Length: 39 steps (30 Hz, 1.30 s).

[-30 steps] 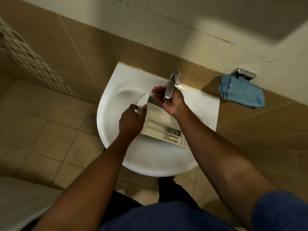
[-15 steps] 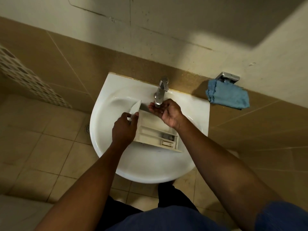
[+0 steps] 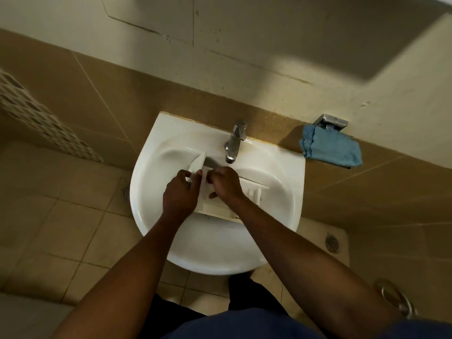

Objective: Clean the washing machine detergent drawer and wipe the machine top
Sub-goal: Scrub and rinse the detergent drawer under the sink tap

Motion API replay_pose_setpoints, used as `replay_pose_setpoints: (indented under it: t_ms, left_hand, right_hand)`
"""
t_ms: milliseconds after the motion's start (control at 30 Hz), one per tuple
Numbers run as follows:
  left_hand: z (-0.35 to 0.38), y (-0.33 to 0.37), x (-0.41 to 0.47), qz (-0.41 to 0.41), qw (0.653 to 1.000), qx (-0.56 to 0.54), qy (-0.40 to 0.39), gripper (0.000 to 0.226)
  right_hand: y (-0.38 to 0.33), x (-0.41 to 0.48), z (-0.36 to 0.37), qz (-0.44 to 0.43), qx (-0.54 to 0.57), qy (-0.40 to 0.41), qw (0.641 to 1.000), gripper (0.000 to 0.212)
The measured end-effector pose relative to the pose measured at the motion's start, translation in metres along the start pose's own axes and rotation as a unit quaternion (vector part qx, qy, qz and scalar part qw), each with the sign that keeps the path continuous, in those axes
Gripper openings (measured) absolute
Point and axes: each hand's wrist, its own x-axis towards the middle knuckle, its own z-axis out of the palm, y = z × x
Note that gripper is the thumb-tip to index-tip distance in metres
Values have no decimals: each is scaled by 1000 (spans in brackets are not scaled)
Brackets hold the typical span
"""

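The white plastic detergent drawer (image 3: 252, 192) lies in the white basin (image 3: 171, 231) below the chrome tap (image 3: 234, 141). My left hand (image 3: 179, 194) grips the drawer's front panel end on the left. My right hand (image 3: 226, 183) is down inside the drawer's left compartment, fingers curled against the plastic; I cannot see whether it holds anything. Much of the drawer is hidden under both hands.
A blue cloth (image 3: 332, 149) hangs from a chrome holder (image 3: 330, 122) on the wall to the right of the basin. Floor drains show at the left (image 3: 126, 192) and the right (image 3: 332, 243). A round metal object (image 3: 393, 299) lies at lower right.
My right hand left the tap and came down into the drawer beside my left hand. The view tilted so the basin sits lower in frame.
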Motion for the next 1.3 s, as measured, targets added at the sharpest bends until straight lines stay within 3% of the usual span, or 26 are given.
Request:
replay_pose_setpoints:
  t_ms: [67,167,267,333,400,500,600,667,767,833,900,1000,1067,1200,1300]
  left_hand:
    - [0,0,1,-1,1000,-4,-3,56]
    - [-1,1,1,-2,1000,-11,-1,56]
    - [-1,2,0,-9,1000,-12,-3,56]
    - [-1,1,0,-10,1000,-12,-3,56]
    - [-2,0,0,-7,1000,-11,-1,56]
    - [-1,0,1,-5,1000,-11,9,55]
    - [0,1,0,-6,1000,-10,10,55]
    - [-1,-1,0,-5,1000,-15,6,57]
    - [-1,-1,1,-6,1000,-15,2,56]
    - [-1,0,0,-5,1000,-14,1,56]
    - [-1,1,0,-9,1000,-11,0,55]
    - [0,1,0,-10,1000,-6,7,53]
    - [0,1,1,-7,1000,-2,10,53]
    - [0,-1,1,-16,1000,-17,1,54]
    - [0,0,1,-17,1000,-14,-3,54]
  right_hand:
    - [21,-11,-8,-15,-43,-72,996,36]
    - [32,-13,-24,-72,-257,-161,950,54]
    - [7,-7,-49,-126,-455,-146,869,40]
    - [0,-3,-64,-144,-515,-120,837,33]
    - [0,-1,-59,-151,-480,-109,857,37]
    - [5,-11,-26,-160,-364,-150,905,64]
    - [36,-23,-19,-159,-341,-174,910,85]
    - [58,-21,-42,-173,-395,-152,889,81]
    - [63,-12,-84,-186,-540,-128,811,56]
    - [52,-7,-92,-172,-567,-125,796,44]
    - [33,-5,-76,-187,-536,-119,815,44]
    - [15,-12,-25,-171,-369,-123,905,58]
    - [22,-23,-6,-164,-306,-116,930,74]
    - [69,-31,-33,-237,-410,-58,879,82]
    - [84,-19,-72,-230,-487,-10,842,77]
